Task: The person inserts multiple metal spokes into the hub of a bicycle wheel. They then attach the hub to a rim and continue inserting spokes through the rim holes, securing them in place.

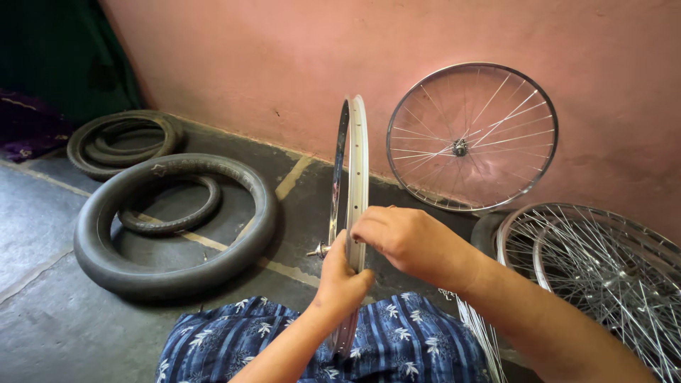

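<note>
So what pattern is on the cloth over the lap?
Dark blue cloth with white leaf-like print, seen in the head view.

Bicycle wheel rim (352, 170): bare metal hoop, silvery, shiny, seen nearly edge-on. Stands upright on its edge, rising from the lap toward 12 o'clock. Row of small spoke holes visible along the outer band. Inner face darker, in shade. A small metal hub (319, 250) shows at the rim's 9 o'clock side, low down, beside the band. Lower arc of the rim rests against blue patterned cloth at 6 o'clock.
</note>
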